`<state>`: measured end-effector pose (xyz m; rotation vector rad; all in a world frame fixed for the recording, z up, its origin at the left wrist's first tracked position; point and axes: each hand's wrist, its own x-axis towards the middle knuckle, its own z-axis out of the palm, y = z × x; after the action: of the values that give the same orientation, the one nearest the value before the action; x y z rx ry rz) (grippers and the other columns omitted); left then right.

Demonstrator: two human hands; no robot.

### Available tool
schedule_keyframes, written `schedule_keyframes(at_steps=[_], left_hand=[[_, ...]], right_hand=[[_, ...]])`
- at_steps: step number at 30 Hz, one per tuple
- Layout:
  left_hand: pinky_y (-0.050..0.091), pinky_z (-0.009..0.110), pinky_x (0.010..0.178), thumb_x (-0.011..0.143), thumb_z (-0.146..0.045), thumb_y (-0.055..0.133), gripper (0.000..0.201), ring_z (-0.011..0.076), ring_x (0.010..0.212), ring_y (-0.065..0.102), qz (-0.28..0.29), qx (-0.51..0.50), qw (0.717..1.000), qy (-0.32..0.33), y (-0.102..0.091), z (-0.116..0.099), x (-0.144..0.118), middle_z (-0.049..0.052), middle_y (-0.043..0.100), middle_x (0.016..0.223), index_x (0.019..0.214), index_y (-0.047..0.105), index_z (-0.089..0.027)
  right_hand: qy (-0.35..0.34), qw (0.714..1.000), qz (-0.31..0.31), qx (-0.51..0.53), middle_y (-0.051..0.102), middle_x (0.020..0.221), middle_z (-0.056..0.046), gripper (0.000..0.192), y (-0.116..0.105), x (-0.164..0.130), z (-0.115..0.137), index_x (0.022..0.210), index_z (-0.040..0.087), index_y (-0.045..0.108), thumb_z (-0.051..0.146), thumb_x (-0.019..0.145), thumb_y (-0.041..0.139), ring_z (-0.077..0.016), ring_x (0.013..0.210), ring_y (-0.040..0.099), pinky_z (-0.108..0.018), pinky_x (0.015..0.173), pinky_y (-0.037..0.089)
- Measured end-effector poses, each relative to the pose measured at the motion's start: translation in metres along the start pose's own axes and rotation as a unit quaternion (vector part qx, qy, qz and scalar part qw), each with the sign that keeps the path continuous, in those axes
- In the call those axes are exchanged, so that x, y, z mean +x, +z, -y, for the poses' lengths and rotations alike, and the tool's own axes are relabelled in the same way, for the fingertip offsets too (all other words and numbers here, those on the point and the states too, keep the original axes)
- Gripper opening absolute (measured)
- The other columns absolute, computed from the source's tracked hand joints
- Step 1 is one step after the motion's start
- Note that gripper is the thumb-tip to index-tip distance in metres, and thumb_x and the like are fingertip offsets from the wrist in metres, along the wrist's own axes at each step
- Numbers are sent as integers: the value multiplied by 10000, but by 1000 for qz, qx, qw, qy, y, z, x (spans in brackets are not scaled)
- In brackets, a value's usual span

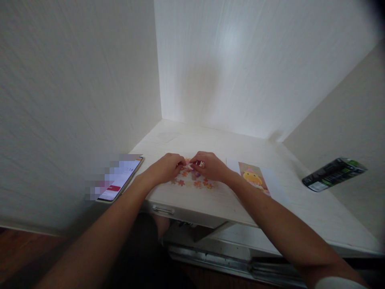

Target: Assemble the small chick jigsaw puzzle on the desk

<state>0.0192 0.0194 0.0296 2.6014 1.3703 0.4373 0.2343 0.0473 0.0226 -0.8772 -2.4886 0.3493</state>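
Several small pink and orange jigsaw pieces [197, 182] lie scattered on the pale wooden desk [228, 200], near its front edge. My left hand [167, 166] and my right hand [210, 164] meet above them, fingertips together, pinching small puzzle pieces between them. What exactly each hand grips is too small to make out. Just right of my right hand lies a printed picture sheet [254, 178] with a yellow cartoon figure.
A phone [118, 182] with a lit screen rests at the desk's left edge against the wall. A dark green-labelled packet [333, 173] lies at the right. White walls close in the desk on the left and the back. A drawer handle [163, 209] sits under the desk front.
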Motion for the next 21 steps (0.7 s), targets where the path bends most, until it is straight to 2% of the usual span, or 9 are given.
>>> schedule_keyframes(at_steps=[4,8,11,14,18,21], left_hand=[[446,271,772,868,-165,507,268,187,857,645,16,15,1000,-18,-10,9,-2,71,732,934,979,750,-187],[428,261,676,786,-128,550,233,178,736,633,52,27,997,-59,-38,27,-13,68,729,832,898,751,-161],[406,244,605,764,-249,644,142,167,662,620,98,19,993,-67,-50,31,-21,37,718,743,832,749,-182],[388,243,590,724,-317,694,172,165,652,611,111,15,991,-68,-45,26,-21,29,709,727,826,744,-188],[364,246,592,726,-227,635,113,149,633,590,105,12,993,-61,-33,22,-17,29,699,709,766,728,-178],[355,248,592,738,-217,603,140,139,605,568,102,2,993,-53,-32,27,-17,19,693,676,761,737,-184]], right_hand=[[2,1000,5,-15,700,875,-73,181,-1,1,1,947,151,741,229,896,585,-146,767,618,-261,742,452],[-4,1000,0,-17,704,895,-79,191,-2,1,1,953,144,740,225,901,575,-144,773,620,-260,747,458],[-2,1000,-4,-7,705,891,-72,173,-1,1,2,928,154,741,221,897,585,-137,759,618,-256,738,458],[-5,1000,-4,-6,699,852,-65,164,-1,1,1,911,156,744,218,893,593,-135,735,615,-255,720,455],[-12,1000,-4,-2,697,847,-59,157,0,1,0,919,159,744,210,891,598,-133,739,617,-250,721,456],[-13,1000,-7,-5,706,866,-66,160,0,0,0,911,159,745,212,895,595,-133,740,619,-253,728,458]])
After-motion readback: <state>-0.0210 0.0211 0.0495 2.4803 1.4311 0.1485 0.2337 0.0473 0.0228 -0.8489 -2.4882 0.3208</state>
